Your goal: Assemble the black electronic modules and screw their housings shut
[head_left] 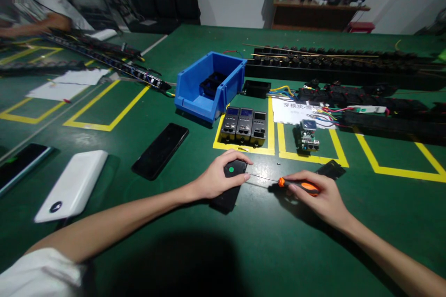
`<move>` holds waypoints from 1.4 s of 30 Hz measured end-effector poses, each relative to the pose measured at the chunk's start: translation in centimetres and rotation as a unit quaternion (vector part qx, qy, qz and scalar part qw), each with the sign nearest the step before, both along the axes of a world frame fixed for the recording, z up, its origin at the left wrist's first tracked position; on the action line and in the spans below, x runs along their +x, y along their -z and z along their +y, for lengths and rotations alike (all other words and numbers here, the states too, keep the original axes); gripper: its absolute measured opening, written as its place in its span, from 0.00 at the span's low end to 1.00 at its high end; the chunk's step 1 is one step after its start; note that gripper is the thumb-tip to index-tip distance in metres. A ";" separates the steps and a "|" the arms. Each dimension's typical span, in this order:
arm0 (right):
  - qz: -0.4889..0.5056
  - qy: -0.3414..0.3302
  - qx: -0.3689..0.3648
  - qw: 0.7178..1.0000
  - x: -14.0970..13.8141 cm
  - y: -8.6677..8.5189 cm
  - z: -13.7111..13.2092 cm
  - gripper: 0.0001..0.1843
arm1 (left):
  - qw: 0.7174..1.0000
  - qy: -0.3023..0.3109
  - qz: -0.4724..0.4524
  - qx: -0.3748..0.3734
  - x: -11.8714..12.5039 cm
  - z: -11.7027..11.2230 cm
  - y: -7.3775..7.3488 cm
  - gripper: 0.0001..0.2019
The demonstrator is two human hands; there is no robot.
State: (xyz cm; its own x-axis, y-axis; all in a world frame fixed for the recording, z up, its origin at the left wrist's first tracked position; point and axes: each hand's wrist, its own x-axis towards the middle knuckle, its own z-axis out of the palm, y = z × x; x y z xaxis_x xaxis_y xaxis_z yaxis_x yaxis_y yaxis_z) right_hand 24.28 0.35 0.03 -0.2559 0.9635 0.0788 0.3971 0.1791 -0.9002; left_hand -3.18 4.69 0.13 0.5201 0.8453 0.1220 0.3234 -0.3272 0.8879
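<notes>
My left hand (pixel 218 176) is closed round a black plastic casing (pixel 228 199) with a green round sticker, lying on the green table. In my right hand (pixel 322 195) is a screwdriver (pixel 303 187) with an orange and black handle. Its thin shaft points left, and the tip reaches the casing's right edge near my left thumb. A flat black panel (pixel 331 170) lies just beyond my right hand. Past it stands a bare circuit board assembly (pixel 308 135) with a small screen. Black modules with screens (pixel 244 125) stand side by side beyond my left hand.
A blue bin (pixel 198 97) holding black parts stands behind the modules. Black rails with wires (pixel 348 67) fill the back right. To the left lie a black phone (pixel 160 151), a white power bank (pixel 71 185) and another phone (pixel 24 164). A co-worker's arm (pixel 38 25) is at far left.
</notes>
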 end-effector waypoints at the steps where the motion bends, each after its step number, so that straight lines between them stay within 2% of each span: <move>1: 0.001 0.001 -0.004 1.000 0.1 0.0 0.1 0.11 | 1.000 -0.002 -0.005 -0.001 0.0 0.0 0.1 0.14; 5: -0.036 0.000 0.022 0.999 0.1 0.1 0.4 0.11 | 1.000 -0.014 -0.022 -0.015 -0.1 0.2 0.3 0.14; 9: -0.112 -0.038 0.118 0.986 -0.1 0.6 0.2 0.10 | 0.999 -0.027 -0.031 -0.021 -0.3 0.4 0.5 0.13; 12: -0.146 -0.069 0.163 0.973 -0.3 1.0 -0.1 0.10 | 0.999 -0.026 -0.038 -0.017 -0.4 0.4 0.6 0.13; 22: -0.206 -0.100 0.219 0.948 -1.2 1.3 -0.4 0.12 | 0.999 -0.003 -0.034 -0.007 -0.2 0.3 0.3 0.12; 27: -0.248 -0.093 0.227 0.937 -1.7 1.2 -0.6 0.11 | 0.999 0.043 -0.018 0.024 -0.1 -0.3 -0.7 0.11; 31: -0.228 -0.073 0.264 0.934 -2.0 0.8 -1.0 0.14 | 0.989 0.098 -0.006 0.111 0.0 -1.2 -2.4 0.10; 34: -0.149 -0.075 0.246 0.955 -2.5 0.3 -1.7 0.15 | 0.969 0.161 0.012 0.189 0.0 -1.8 -3.3 0.12; 37: -0.070 -0.073 0.164 0.981 -3.3 -0.3 -2.5 0.15 | 0.937 0.227 0.041 0.262 0.1 -2.4 -3.5 0.12; 39: -0.044 -0.072 0.109 0.990 -3.9 -0.6 -2.8 0.14 | 0.923 0.252 0.052 0.286 0.3 -2.8 -3.4 0.10; 41: -0.032 -0.086 0.074 0.993 -4.5 -0.7 -3.0 0.13 | 0.915 0.249 0.053 0.312 0.5 -3.4 -3.3 0.08; 42: -0.028 -0.099 0.061 0.993 -4.7 -0.7 -3.1 0.13 | 0.895 0.272 0.068 0.347 0.6 -3.6 -3.3 0.08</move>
State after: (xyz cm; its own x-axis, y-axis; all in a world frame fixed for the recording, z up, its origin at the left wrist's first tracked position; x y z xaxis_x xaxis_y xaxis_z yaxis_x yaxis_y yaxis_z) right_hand 19.54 -2.71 0.73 -0.4466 0.8778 0.1729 0.3914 0.3655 -0.8445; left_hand -2.55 1.05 3.46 0.8816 0.2079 0.4237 0.0389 -0.9267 0.3737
